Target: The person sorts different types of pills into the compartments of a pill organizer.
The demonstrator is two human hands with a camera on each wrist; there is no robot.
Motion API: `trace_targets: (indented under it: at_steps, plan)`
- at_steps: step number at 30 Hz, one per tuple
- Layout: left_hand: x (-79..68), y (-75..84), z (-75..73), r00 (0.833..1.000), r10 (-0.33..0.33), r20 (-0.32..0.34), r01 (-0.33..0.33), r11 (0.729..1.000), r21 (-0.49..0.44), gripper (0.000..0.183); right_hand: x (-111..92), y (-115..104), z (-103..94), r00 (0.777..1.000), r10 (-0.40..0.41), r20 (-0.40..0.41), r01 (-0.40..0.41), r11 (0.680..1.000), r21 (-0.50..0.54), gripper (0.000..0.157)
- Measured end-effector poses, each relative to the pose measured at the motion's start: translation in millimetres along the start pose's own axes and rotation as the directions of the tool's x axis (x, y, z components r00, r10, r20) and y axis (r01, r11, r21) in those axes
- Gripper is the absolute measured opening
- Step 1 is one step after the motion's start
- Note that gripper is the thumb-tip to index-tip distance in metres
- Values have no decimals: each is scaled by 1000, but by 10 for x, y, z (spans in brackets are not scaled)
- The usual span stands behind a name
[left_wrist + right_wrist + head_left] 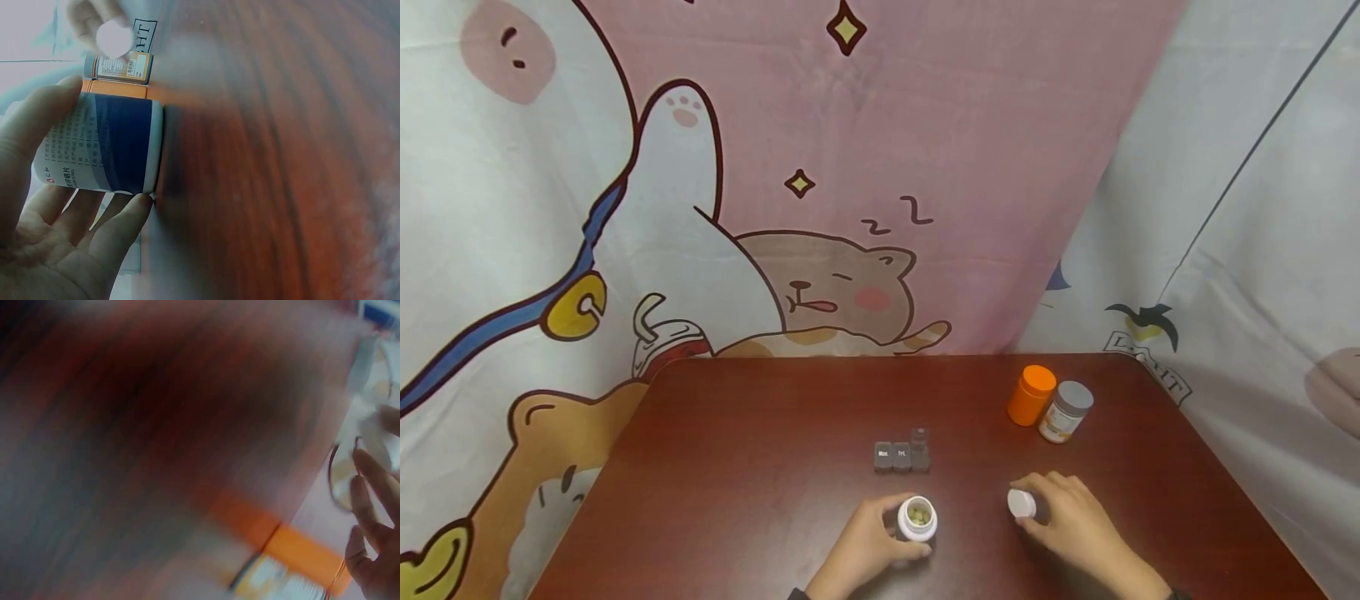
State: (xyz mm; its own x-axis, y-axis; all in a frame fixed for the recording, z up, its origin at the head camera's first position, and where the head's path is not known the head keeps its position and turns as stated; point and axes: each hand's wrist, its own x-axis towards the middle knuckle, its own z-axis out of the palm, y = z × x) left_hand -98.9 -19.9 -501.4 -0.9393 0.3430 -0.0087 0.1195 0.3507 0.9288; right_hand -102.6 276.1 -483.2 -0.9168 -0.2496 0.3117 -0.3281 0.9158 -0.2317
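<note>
My left hand [874, 542] grips a white pill bottle [917, 518] whose mouth is uncapped, showing pale yellow-green tablets [918, 516] inside. In the left wrist view the same bottle [100, 144] has a dark blue and white printed label, with thumb and fingers around its sides. Off to the right, my right hand [1071, 517] pinches a round white cap [1021, 503] between thumb and fingers. A small grey pill organizer [892, 457] lies just beyond the bottle, with lettered lids on two compartments and the right compartment's lid [920, 435] raised.
An orange bottle [1032, 396] and a white jar with a grey lid [1066, 412] stand side by side at the back right of the brown table [760, 467]. Behind the table hangs a cartoon-printed cloth [970, 167].
</note>
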Motion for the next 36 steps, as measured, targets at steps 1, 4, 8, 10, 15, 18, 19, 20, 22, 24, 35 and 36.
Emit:
trace_targets:
  at_steps: [1, 4, 8, 10, 15, 18, 19, 20, 22, 24, 35, 36]
  plan:
    - [-2, -2, 0, 1000, 2, 0, -2, 1000, -1, 68, -23, 58, -18, 999, -35, 2, 35, 997, -66, 41]
    - [-2, -10, -1, 1000, 12, -1, -12, 1000, -8, 67, -79, 190, -73, 989, -148, -17, 141, 967, -213, 43]
    - [-2, -16, -4, 1000, 15, -2, -15, 1000, -9, 66, -119, 258, -98, 962, -266, -58, 239, 927, -289, 46]
    - [-3, -16, -4, 1000, 13, -7, -13, 1000, 1, 65, -120, 252, -87, 948, -311, -68, 279, 915, -290, 48]
    - [1, -21, -1, 1000, 23, -20, -22, 999, 46, 64, -102, 203, -27, 916, -393, -82, 354, 887, -296, 50]
    - [7, -23, 3, 1000, 22, -20, -21, 998, 55, 64, -93, 185, 2, 916, -394, -74, 357, 885, -298, 50]
    - [9, -24, 6, 1000, 16, -21, -15, 998, 57, 64, -92, 183, 8, 920, -387, -64, 354, 889, -291, 50]
    - [10, -23, 8, 1000, 10, -19, -9, 998, 55, 64, -91, 184, 13, 925, -376, -50, 349, 894, -281, 50]
    - [13, -20, 11, 1000, -1, -18, 2, 999, 50, 64, -88, 193, 17, 935, -355, -19, 338, 905, -260, 51]
    - [16, -16, 16, 1000, -4, -21, 5, 999, 51, 64, -86, 211, 23, 942, -335, 8, 326, 913, -243, 52]
    - [-20, -5, 37, 1000, -17, -16, 18, 999, 47, 67, -125, 237, 58, 952, -303, 33, 303, 933, -194, 59]
    - [-29, -7, 40, 1000, -18, -12, 19, 998, 54, 66, -130, 213, 64, 958, -285, 38, 287, 942, -172, 61]
